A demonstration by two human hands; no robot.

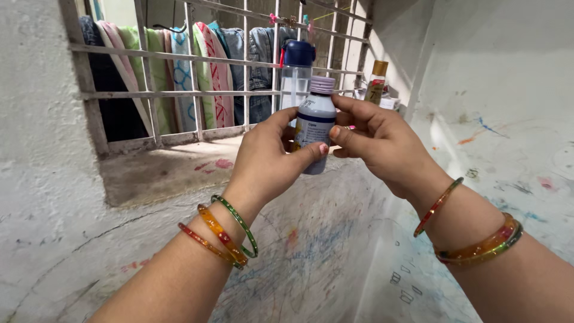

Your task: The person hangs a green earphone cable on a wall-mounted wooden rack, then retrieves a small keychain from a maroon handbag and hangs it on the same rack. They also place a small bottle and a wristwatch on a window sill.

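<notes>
I hold a small bottle (315, 128) upright in front of the barred window (197, 78), above the sill (161, 170). My left hand (266, 161) wraps the lower body, thumb and fingers pinching the label. My right hand (379, 143) pinches the upper body just below the pale purple cap (322, 84), fingertips pressed on the shoulder. I judge the bottle light, rigid plastic, with a smooth label that may slip. The best grip is around the body, with the ribbed cap for twisting. A blue-topped spray bottle (296, 75) stands behind it.
</notes>
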